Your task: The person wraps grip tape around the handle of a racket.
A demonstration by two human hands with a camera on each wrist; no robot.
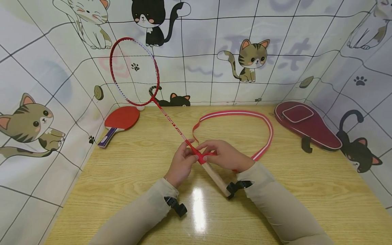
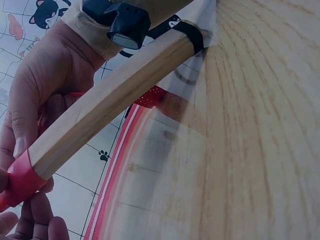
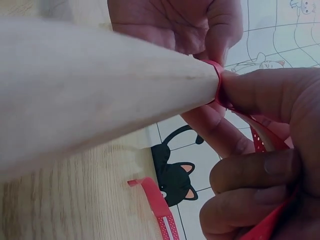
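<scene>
A badminton racket [image 1: 168,119] slants across the middle of the head view, its red-and-white frame towards the far left and its bare wooden handle [image 1: 217,178] towards me. My left hand [image 1: 180,163] holds it near the top of the handle, thumb and fingers around the red-covered part. My right hand [image 1: 226,156] pinches a red grip tape [image 3: 265,135] against that same spot. In the right wrist view, a red band circles the upper end of the wood, and tape passes under the curled fingers. The rest of the tape [image 1: 266,126] loops over the table, white-striped.
A red table tennis bat [image 1: 124,117] lies at the back left, with a white ball [image 1: 140,108] beside it. At the back right rests a dark red bat case [image 1: 306,126]. Cat-printed cloth [image 1: 202,68] walls the wooden table [image 1: 122,190] at the back and sides.
</scene>
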